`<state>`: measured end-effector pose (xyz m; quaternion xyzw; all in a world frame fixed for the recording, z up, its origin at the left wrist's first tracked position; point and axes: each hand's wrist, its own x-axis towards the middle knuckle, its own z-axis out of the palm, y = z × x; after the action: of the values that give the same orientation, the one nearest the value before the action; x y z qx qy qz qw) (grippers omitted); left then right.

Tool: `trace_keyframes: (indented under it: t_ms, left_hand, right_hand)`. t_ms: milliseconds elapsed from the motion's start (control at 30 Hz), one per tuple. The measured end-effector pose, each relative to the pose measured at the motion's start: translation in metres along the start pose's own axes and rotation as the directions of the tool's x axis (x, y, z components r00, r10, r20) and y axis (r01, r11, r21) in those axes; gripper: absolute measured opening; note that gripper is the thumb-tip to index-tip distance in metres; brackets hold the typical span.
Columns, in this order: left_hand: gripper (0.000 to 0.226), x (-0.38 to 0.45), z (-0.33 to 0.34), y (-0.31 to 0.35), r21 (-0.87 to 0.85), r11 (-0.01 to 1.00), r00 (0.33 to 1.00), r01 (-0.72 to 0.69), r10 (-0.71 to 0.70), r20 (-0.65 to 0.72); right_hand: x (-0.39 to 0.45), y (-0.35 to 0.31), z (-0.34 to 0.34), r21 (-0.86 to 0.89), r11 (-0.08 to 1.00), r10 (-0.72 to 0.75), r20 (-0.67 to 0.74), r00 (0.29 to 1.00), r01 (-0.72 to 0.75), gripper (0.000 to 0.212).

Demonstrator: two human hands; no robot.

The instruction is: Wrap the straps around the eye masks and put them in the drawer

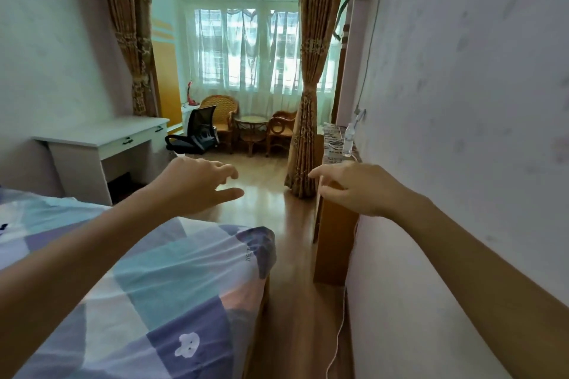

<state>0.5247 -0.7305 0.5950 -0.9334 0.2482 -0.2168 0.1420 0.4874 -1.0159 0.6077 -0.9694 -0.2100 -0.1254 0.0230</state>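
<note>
Head view: left hand [197, 184], right hand [354, 188] empty.

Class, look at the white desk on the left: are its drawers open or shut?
Shut. Both drawer fronts on the white desk sit flush with its frame, dark handles showing, no gap visible.

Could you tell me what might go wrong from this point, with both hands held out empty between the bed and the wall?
1. No eye masks are in view, and the left hand and right hand are both empty, so the search could go astray.
2. A white cable trails along the floor by the wall and could snag a foot in the narrow aisle.
3. The water bottle stands on the wooden cabinet near the right hand and could be knocked over.
</note>
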Motion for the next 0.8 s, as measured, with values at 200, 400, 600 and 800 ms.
trace_keyframes:
  t_ms: [200, 400, 600, 800]
  left_hand:
    - [0.055, 0.158, 0.067, -0.010, -0.141, 0.989, 0.999, -0.037, 0.037, 0.001]
    - [0.058, 0.298, 0.148, -0.049, -0.159, 0.987, 0.999, -0.032, 0.029, -0.022]
    - [0.055, 0.393, 0.232, -0.163, -0.019, 0.987, 0.986, 0.162, -0.161, 0.036]
    - [0.054, 0.423, 0.292, -0.267, 0.081, 0.934, 0.926, 0.347, -0.355, 0.131]
  right_hand:
    - [0.103, 0.109, 0.018, -0.070, 0.995, 0.074, 0.040, 0.997, -0.071, 0.037]
    - [0.251, 0.200, 0.054, -0.088, 0.996, 0.031, 0.018, 0.999, -0.029, 0.038]
    - [0.446, 0.256, 0.103, -0.030, 0.993, -0.113, 0.010, 0.994, 0.113, 0.043]
    - [0.641, 0.235, 0.154, 0.043, 0.935, -0.352, -0.011, 0.936, 0.352, 0.044]
